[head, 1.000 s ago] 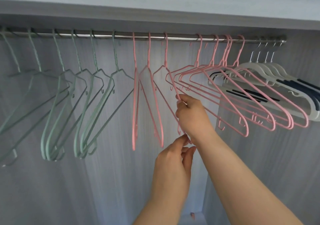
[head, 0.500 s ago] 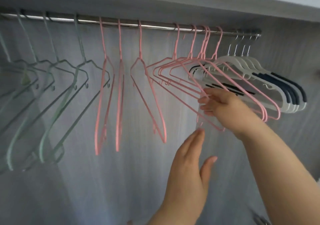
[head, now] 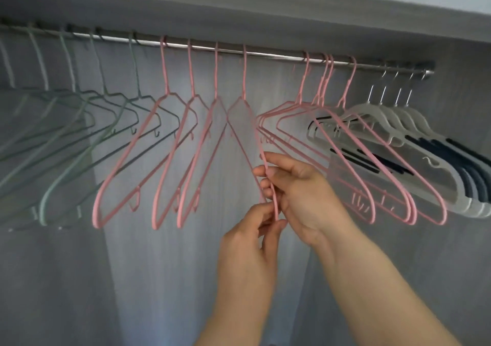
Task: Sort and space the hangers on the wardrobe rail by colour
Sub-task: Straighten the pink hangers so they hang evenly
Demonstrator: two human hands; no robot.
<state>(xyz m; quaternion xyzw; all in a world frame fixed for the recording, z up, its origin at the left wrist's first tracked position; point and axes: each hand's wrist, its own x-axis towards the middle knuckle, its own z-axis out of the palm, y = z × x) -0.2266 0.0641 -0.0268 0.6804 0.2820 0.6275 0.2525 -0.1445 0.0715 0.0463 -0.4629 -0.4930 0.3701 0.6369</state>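
A metal rail (head: 265, 54) carries several green hangers (head: 106, 122) on the left, several pink hangers in the middle and several white hangers with dark pads (head: 414, 143) at the right end. Three pink hangers (head: 170, 157) hang spaced out. A fourth pink hanger (head: 245, 122) hangs beside them. My right hand (head: 300, 188) grips its lower arm, and my left hand (head: 255, 228) pinches its bottom end from below. To the right, a tighter bunch of pink hangers (head: 372, 165) overlaps the white ones.
The grey back wall (head: 159, 279) of the wardrobe lies behind everything. A grey top panel (head: 239, 13) runs just above the rail. A gap on the rail separates the held hanger's hook from the pink bunch.
One more pink hanger has come off the right bunch and now hangs beside the three spaced ones. Both hands have closed on its lower arm. The view has shifted left and down.
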